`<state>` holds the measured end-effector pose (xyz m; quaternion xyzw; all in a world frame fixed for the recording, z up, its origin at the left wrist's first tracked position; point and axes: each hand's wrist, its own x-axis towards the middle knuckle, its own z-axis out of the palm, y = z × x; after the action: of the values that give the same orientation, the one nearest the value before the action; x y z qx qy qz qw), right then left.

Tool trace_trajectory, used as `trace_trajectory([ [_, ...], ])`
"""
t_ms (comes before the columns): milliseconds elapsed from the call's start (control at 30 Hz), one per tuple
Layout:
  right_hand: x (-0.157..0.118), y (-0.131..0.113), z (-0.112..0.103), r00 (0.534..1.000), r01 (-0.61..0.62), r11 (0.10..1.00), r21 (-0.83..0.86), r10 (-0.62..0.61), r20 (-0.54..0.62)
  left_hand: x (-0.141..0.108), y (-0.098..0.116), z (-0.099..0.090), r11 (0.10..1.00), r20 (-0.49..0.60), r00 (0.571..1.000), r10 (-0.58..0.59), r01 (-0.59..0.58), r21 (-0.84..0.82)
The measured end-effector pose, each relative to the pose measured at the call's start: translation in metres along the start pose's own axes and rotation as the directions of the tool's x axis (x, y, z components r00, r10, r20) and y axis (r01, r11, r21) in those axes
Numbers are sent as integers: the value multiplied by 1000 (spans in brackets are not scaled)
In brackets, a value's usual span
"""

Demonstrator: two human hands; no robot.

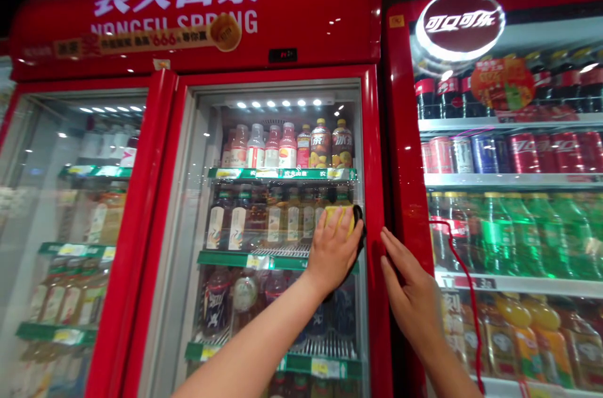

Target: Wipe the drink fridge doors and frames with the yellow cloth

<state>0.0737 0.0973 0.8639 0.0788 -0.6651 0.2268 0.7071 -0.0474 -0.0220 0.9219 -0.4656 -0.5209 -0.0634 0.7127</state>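
Head: left grip [332, 250] on yellow pad [351, 225], right grip [414, 297] apart, beneath "NONGFU SPRING" lettering [175, 22].

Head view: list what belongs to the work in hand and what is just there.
Part of the work:
left hand, over a yellow cloth or sponge
clear glass door with red frame
right hand, beside that frame

Just there:
green plastic bottles
thin red cord
red metal cans

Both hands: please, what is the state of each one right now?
Left hand: holding a yellow cloth or sponge against the glass door.
Right hand: open, nothing visible in it.
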Motion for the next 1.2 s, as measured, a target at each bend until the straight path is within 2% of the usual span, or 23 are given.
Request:
trace_trajectory([
  [33, -2, 2, 2, 1000, -6, 1000, 4, 6, -3, -15, 5, -1, 997, -12, 997, 81, -81, -9],
  [100, -1, 5, 10, 1000, -21, 999, 29, 21, -13, -37, 10, -1, 959, -24, 960, 278, -279, -45],
  [167, 4, 6, 20, 1000, -20, 998, 64, 21, -7, -41, 5, 1, 920, -33, 922, 385, -386, -68],
  [233, 9, 3, 30, 1000, -10, 996, 89, 9, 9, -30, -11, 0, 929, -27, 931, 363, -364, -70],
  [333, 9, -3, 39, 1000, 19, 996, 83, -20, 11, -11, -40, -8, 983, 23, 984, 175, -173, -54],
  [400, 4, -6, 42, 999, 39, 998, 52, -40, 16, -11, -50, -15, 999, 38, 999, 32, -31, -23],
  [467, -3, -7, 44, 998, 58, 998, 26, -58, 31, -26, -49, -21, 999, 21, 999, -34, 34, 3],
  [533, -6, -9, 48, 996, 74, 997, 15, -74, 47, -48, -44, -24, 999, 2, 999, 51, -51, -11],
  [600, -4, -13, 52, 995, 85, 996, 16, -86, 57, -63, -43, -26, 969, -3, 971, 238, -238, -63],
  [667, 1, -17, 56, 993, 97, 995, 21, -98, 66, -64, -54, -28, 921, 14, 926, 377, -373, -113],
  [700, 3, -20, 57, 992, 105, 994, 20, -106, 70, -61, -64, -30, 917, 34, 922, 385, -379, -122],
  [767, 6, -23, 59, 990, 116, 993, 15, -117, 80, -50, -88, -36, 953, 75, 953, 292, -284, -104],
  [833, 4, -24, 60, 988, 122, 992, 12, -123, 90, -45, -109, -43, 992, 85, 989, 118, -113, -55],
  [900, -1, -24, 63, 986, 130, 991, 12, -130, 101, -52, -117, -48, 999, 68, 997, -43, 43, 1],
  [967, -5, -25, 68, 982, 149, 989, 9, -149, 117, -70, -113, -51, 996, 48, 995, -87, 85, 31],
  [1033, -7, -28, 76, 973, 183, 983, 5, -181, 140, -89, -106, -52, 999, 47, 998, 43, -44, 14],
  [1133, -2, -35, 91, 949, 249, 969, 7, -245, 198, -99, -111, -55, 945, 55, 945, 323, -320, -68],
  [1200, 3, -41, 100, 929, 290, 957, 4, -282, 238, -92, -130, -60, 938, 75, 937, 342, -336, -81],
])
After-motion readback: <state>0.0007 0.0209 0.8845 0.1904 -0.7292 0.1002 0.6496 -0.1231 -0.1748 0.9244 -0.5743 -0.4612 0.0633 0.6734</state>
